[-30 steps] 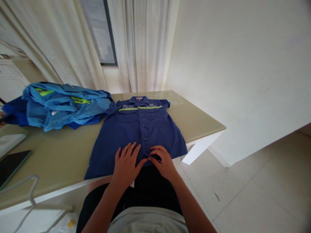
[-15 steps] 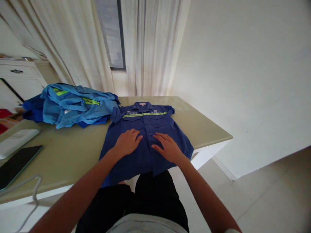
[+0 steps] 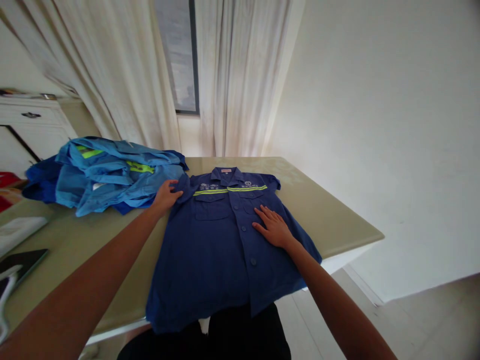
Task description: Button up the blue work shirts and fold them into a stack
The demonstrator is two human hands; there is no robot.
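A dark blue short-sleeved work shirt (image 3: 213, 250) lies front up, its collar at the far side and its hem hanging over the table's near edge. Across the chest runs a yellow-green reflective stripe, with white print above and a pocket on each side. My left hand (image 3: 167, 196) is at the sleeve on the left, thumb and fingers apart, fingertips touching the cloth. Flat on the shirt front, just below the right-hand pocket, rests my right hand (image 3: 273, 227) with its fingers spread.
A heap of light and dark blue garments (image 3: 108, 172) sits left of the shirt on the greenish table (image 3: 322, 210). Nearer me at left are a white box-shaped device (image 3: 22, 232), a dark phone (image 3: 28, 262) and a white cable (image 3: 5, 295). Curtains and a wall stand behind.
My left hand has moved from the shirt's middle out to the left sleeve. My right hand has shifted slightly right over the shirt. The view has moved, and the shirt appears larger.
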